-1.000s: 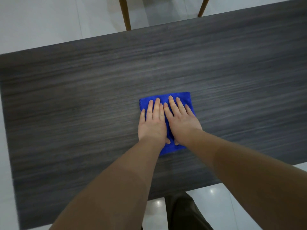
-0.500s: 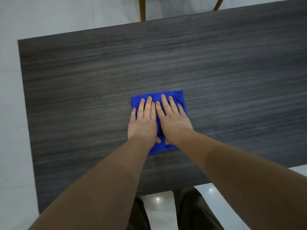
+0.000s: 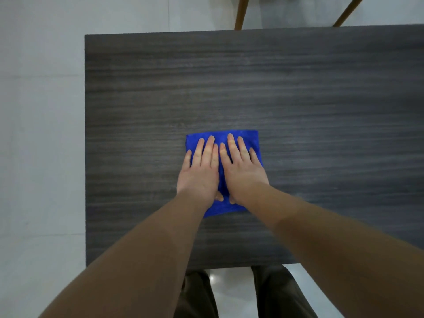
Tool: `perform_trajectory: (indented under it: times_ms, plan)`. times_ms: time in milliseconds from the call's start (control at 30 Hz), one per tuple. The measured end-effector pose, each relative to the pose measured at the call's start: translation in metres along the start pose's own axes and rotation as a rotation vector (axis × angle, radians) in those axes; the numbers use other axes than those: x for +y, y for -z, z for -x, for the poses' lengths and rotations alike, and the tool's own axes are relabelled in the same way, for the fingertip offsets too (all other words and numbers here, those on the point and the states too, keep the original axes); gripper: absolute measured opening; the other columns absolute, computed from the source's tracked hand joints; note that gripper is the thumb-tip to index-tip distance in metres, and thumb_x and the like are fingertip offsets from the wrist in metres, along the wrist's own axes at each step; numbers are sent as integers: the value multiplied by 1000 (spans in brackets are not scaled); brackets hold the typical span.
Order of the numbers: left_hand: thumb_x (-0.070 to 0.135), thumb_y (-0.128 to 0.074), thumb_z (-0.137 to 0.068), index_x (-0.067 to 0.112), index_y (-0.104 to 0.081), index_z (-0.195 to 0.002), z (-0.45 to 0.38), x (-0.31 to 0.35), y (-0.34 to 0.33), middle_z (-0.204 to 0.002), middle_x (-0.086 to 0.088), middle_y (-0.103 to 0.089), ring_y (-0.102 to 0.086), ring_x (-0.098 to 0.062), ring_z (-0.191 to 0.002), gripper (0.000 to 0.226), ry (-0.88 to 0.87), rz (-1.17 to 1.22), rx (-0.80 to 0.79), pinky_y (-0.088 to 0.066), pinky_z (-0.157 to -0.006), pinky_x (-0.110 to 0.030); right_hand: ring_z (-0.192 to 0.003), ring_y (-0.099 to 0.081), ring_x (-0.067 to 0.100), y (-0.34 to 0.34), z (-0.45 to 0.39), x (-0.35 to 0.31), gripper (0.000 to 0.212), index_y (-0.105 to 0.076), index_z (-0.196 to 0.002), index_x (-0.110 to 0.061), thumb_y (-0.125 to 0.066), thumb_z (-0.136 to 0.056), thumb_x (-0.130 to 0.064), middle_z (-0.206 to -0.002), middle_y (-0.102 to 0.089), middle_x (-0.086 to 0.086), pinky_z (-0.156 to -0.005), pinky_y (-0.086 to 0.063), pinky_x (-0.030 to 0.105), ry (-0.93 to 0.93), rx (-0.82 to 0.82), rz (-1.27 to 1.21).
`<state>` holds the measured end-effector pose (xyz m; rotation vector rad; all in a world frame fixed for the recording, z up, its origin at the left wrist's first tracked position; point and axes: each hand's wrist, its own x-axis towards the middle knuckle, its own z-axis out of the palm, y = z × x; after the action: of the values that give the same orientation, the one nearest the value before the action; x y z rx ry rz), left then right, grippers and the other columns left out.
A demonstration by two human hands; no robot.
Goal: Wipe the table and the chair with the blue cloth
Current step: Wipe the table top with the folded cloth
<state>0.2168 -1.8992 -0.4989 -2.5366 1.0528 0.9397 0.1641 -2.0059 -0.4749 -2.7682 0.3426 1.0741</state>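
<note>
Blue cloth (image 3: 223,180) lies flat on the dark wood-grain surface (image 3: 298,99), nearer its left end, no readable label on it. My left hand (image 3: 199,173) and right hand (image 3: 243,171) press on it side by side, fingers straight, palms down, gripping nothing. Wooden chair legs (image 3: 241,12) past the far edge.

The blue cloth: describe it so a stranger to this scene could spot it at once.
Start at the dark wood-grain table that fills most of the head view. Near its middle, the left hand and the right hand lie side by side, pressing flat on the blue cloth, a folded square. It is the only bright-coloured thing on the grey tabletop.
</note>
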Motion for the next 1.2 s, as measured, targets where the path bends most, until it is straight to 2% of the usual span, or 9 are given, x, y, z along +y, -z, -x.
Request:
perform_trajectory:
  times_ms: [367, 767, 1200]
  plan:
    - [66, -67, -76, 12, 24, -151, 14, -74, -12, -158, -5, 33, 28, -23, -146, 130, -24, 2, 25, -1, -123, -45, -146, 23, 32, 6, -20, -72, 127, 20, -151, -11, -78, -76, -42, -156, 32, 12, -121, -1, 47, -6, 3, 18]
    - [65, -70, -73, 13, 23, -152, 30, -161, -21, -158, -4, 33, 28, -22, -146, 133, -11, 26, 21, 0, -123, -44, -145, 24, 32, 20, -44, -154, 128, 21, -151, -11, -76, -76, -46, -156, 32, 13, -121, -1, 48, 16, -7, 27]
    - [64, -70, -73, 12, 17, -154, 44, -248, -34, -161, -4, 26, 23, -21, -148, 130, -36, -2, 87, 1, -123, -42, -146, 22, 32, 33, -65, -235, 126, 18, -153, -11, -74, -76, -50, -157, 29, 13, -121, -4, 49, 26, 9, 31]
